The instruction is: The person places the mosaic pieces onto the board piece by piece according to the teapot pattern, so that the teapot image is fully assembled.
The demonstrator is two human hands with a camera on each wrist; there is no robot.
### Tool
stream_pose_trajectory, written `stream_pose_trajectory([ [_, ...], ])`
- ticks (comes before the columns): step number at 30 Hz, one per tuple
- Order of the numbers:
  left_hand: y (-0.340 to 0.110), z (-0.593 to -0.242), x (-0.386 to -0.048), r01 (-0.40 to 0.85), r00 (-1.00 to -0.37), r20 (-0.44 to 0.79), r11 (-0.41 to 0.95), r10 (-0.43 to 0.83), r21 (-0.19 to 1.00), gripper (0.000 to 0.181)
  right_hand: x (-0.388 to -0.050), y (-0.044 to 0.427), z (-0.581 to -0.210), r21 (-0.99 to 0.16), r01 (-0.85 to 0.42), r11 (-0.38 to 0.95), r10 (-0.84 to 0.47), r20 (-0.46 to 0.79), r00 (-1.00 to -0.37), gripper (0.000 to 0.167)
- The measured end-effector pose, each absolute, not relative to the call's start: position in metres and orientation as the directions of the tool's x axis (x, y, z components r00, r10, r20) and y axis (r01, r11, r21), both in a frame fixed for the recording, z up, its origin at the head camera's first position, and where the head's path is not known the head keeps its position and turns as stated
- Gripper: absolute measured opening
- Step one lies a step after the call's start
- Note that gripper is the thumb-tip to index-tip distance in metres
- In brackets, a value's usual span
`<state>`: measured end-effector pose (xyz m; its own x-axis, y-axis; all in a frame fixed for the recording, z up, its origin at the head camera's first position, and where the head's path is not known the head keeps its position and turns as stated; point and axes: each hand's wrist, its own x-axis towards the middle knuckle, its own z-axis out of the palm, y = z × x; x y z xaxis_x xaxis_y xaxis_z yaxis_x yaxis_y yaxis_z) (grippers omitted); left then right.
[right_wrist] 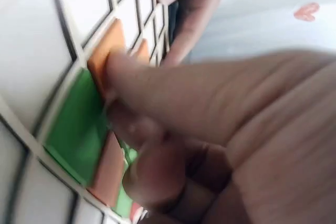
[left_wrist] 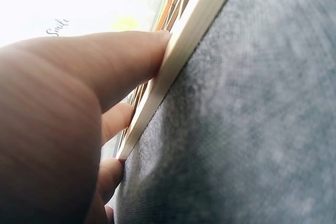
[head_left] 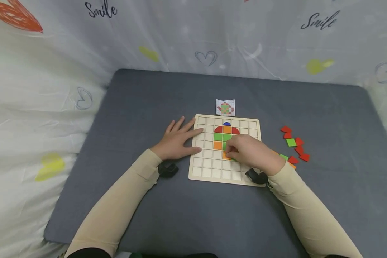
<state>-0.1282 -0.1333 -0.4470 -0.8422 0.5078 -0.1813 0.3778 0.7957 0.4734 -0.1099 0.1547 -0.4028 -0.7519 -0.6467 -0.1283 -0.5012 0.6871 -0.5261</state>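
Observation:
A wooden grid board (head_left: 206,173) lies on the grey table, with blue, red, green and orange pieces in its upper and middle cells. My left hand (head_left: 175,142) is spread at the board's left side; in the left wrist view its thumb (left_wrist: 126,59) touches the wooden edge (left_wrist: 178,51). Over the middle cells, my right hand (head_left: 251,152) has thumb and fingers curled at an orange square (head_left: 225,155). The right wrist view shows its thumb tip on that orange square (right_wrist: 107,51), beside a green square (right_wrist: 79,129). The other fingers partly cover neighbouring pieces.
A small pattern card (head_left: 225,107) lies just beyond the board's far edge. Several loose red, green and orange pieces, among them a green square (head_left: 291,142), are scattered right of the board, some partly behind the right wrist. A white printed curtain (head_left: 180,39) hangs behind the table.

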Motion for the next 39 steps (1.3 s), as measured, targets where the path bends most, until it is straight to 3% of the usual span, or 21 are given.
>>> stream_pose_trajectory([
  [15, -0.139, -0.446, -0.127, 0.376, -0.848, -0.172, 0.799, 0.5, 0.469, 0.077, -0.113, 0.157, -0.403, -0.506, -0.507, 0.697, -0.645, -0.134, -0.752, 0.014],
  [21, -0.14, -0.446, -0.128, 0.376, -0.849, -0.171, 0.8, 0.5, 0.468, 0.077, -0.118, 0.178, -0.392, -0.526, -0.449, 0.723, -0.594, -0.139, -0.792, 0.007],
  [30, -0.138, -0.444, -0.129, 0.374, -0.85, -0.176, 0.803, 0.497, 0.464, 0.077, -0.119, 0.217, -0.369, -0.513, -0.311, 0.8, -0.468, -0.209, -0.859, 0.014],
  [39, -0.134, -0.446, -0.128, 0.381, -0.844, -0.176, 0.798, 0.506, 0.467, 0.076, -0.112, 0.241, -0.373, -0.484, -0.277, 0.83, -0.434, -0.249, -0.866, 0.017],
])
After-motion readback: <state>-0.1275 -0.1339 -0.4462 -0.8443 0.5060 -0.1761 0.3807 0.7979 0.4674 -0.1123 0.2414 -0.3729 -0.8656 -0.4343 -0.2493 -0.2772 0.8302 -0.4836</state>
